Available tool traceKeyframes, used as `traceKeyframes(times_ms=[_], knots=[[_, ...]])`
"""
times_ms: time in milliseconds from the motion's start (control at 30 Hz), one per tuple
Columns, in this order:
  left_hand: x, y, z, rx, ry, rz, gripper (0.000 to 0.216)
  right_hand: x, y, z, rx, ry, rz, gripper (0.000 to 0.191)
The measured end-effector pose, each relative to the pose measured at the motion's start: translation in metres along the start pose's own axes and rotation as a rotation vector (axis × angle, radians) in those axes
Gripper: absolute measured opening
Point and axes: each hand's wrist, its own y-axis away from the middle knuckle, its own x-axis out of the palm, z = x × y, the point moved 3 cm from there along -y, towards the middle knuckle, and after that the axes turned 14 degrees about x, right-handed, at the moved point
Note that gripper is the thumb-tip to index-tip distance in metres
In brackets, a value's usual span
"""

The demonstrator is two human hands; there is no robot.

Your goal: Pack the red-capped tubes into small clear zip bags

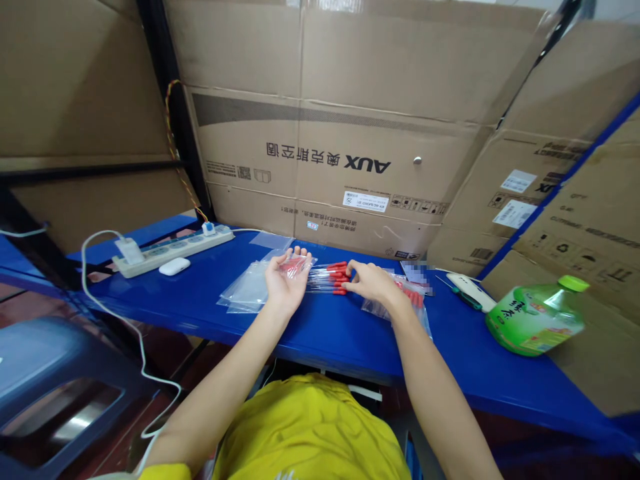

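My left hand (289,283) is palm up with its fingers curled around a clear plastic bag (296,267) that shows something red. Between my hands lies a bundle of thin, pale rods with red ends (327,278), their exact kind too small to tell. At the right side of that bundle, my right hand (370,283) has its thumb and fingers closed about the red ends. A stack of flat clear bags (247,287) lies left of my left hand. Beside my right wrist, more red-ended pieces (415,298) lie in clear plastic, partly hidden by my forearm.
On the blue table (320,333), a power strip (175,250) and a white earphone case (175,266) lie at the left. A green bottle (535,317) stands at the right, near a dark green-handled tool (465,299). Cardboard (340,100) walls the back.
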Motion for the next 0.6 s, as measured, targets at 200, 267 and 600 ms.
traceKeyframes(times_ms=[200,267,600], knots=[[0.000,0.000,-0.002,0.000,0.026,-0.003,0.029,-0.002,-0.001,-0.002,-0.066,-0.104,0.012,0.010],[0.001,0.000,-0.003,0.012,0.043,0.006,0.028,-0.010,-0.001,0.003,-0.151,-0.251,-0.046,0.009],[0.000,-0.002,-0.010,0.088,0.109,-0.018,0.025,-0.044,0.028,0.029,-0.384,-0.745,-0.526,0.002]])
